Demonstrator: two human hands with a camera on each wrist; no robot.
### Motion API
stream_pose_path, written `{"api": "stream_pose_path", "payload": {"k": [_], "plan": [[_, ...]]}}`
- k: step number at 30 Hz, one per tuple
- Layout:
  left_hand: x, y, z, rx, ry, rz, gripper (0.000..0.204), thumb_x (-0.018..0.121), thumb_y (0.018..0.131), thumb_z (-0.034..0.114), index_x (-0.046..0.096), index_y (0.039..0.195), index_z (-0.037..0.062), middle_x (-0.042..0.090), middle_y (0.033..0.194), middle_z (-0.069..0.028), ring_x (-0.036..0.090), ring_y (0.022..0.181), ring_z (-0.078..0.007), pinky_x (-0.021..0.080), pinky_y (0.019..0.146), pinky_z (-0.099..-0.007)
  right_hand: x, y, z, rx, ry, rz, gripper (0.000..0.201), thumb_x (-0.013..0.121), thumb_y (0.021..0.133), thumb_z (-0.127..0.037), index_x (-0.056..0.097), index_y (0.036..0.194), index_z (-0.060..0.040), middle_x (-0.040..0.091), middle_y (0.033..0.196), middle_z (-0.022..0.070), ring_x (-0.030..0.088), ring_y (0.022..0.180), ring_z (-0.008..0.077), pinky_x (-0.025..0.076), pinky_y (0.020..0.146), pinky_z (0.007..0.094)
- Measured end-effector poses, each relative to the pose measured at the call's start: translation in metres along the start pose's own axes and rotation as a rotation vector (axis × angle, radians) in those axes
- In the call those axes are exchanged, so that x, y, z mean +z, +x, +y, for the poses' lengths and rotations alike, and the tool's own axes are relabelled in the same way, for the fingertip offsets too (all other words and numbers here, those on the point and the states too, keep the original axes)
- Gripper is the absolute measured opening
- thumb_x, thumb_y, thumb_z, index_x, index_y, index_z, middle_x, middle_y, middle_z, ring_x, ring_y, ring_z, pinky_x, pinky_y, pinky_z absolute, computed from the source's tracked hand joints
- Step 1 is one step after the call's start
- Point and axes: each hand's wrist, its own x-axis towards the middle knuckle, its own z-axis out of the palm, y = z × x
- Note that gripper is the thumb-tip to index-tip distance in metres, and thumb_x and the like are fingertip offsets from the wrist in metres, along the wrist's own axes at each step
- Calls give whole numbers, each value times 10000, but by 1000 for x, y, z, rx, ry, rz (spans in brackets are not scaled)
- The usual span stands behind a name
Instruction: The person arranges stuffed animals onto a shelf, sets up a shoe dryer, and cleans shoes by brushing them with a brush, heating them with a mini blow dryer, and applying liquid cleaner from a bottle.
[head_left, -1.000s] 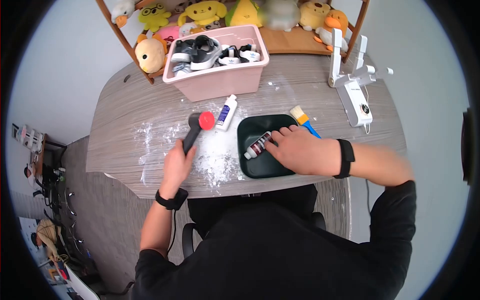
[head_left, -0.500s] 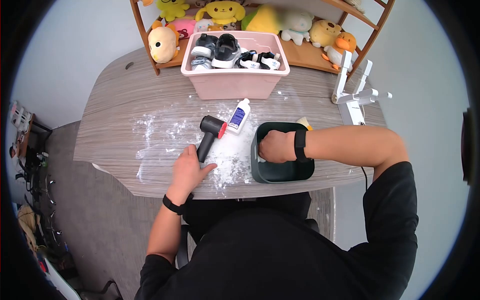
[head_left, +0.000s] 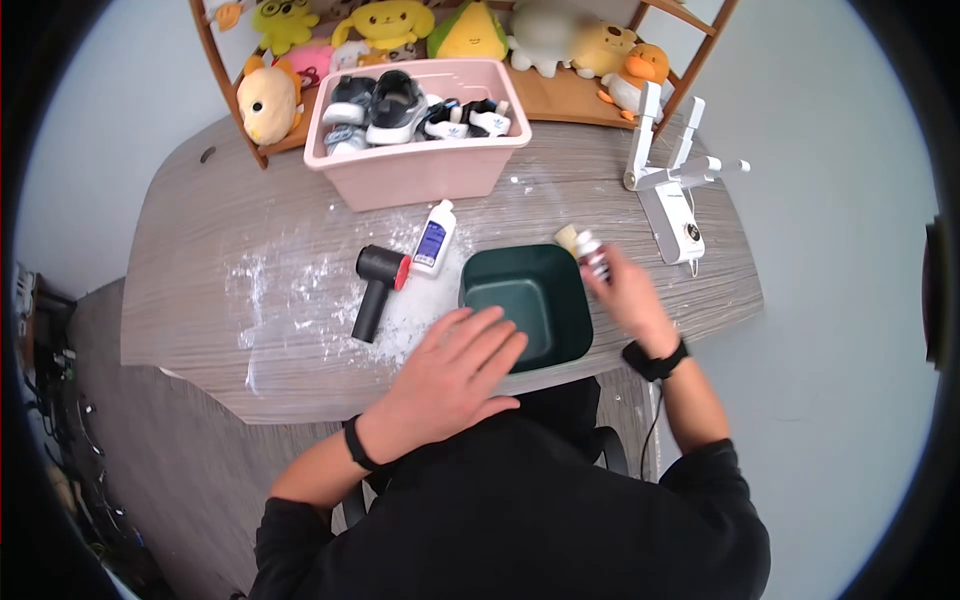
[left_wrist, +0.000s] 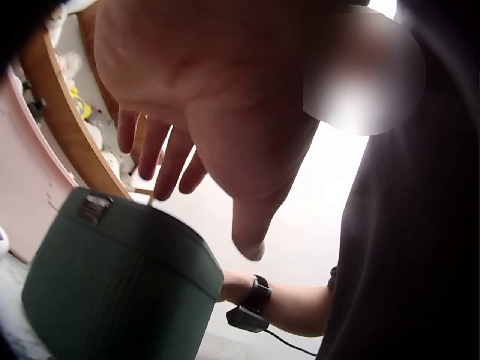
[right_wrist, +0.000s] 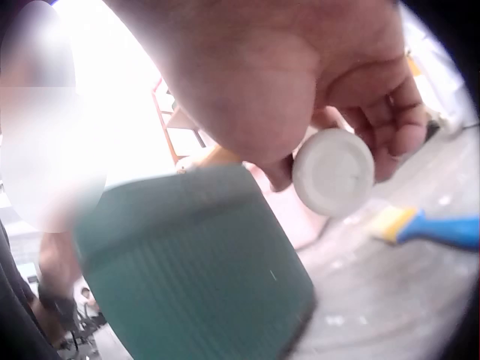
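In the head view my right hand (head_left: pixel 632 295) grips a small white bottle with a dark red label (head_left: pixel 597 263), just right of the green bin (head_left: pixel 470 268). Up close, the right wrist view shows the round white end of this bottle (right_wrist: pixel 334 172) between thumb and fingers. My left hand (head_left: pixel 450 375) is spread flat with nothing in it, above the near left rim of the bin. In the left wrist view its fingers (left_wrist: pixel 174 161) point down toward the bin. A black hair dryer with a red end (head_left: pixel 373 300) lies on the table, left of a white bottle with a blue label (head_left: pixel 434 238).
White powder (head_left: pixel 300 310) is scattered over the wooden table (head_left: pixel 190 260). A brush with a blue handle (right_wrist: pixel 450 231) lies beyond the right hand. Behind stand a pink box (head_left: pixel 420 180) of shoes and a shelf of plush toys. A white stand-like device (head_left: pixel 672 215) is at the right.
The left hand let go of the hair dryer, which now lies on the table, and moved right to the bin. The right hand lifted the red-labelled bottle out of the bin to its right.
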Motion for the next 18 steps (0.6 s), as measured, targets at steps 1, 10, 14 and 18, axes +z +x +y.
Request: {"api": "stream_pose_path", "payload": {"k": [1,10,14,18], "plan": [[14,4,-5,19,6,-10,537,901,800,336,700,1202,42,709,1111,-124,677,1063,-292,503,998,-430,31,-8,21,-50,-134,25,461,733,1003,-233,559,1361,1,728,971,208,749,873,383,599,732,477],[11,113,-22,153,39,-170,265,858,855,237,656,906,72,635,771,-67,637,775,-258,480,831,-399,83,-50,24,-95,-90,166,838,827,882,-243,423,1574,1,594,1156,242,685,1008,416,609,784,481],[45,200,-55,185,99,-148,253,828,889,204,687,988,19,678,851,-169,658,861,-369,506,857,-460,69,-52,15,-81,-113,92,945,852,886,-353,379,1626,-5,576,1172,213,670,1026,390,604,814,461],[114,253,-109,-24,214,-366,225,799,889,137,739,1042,-19,740,941,-275,730,924,-454,584,845,-520,65,-56,21,-91,-46,77,906,850,886,-333,403,1602,-2,569,1190,202,662,1034,384,603,823,461]]}}
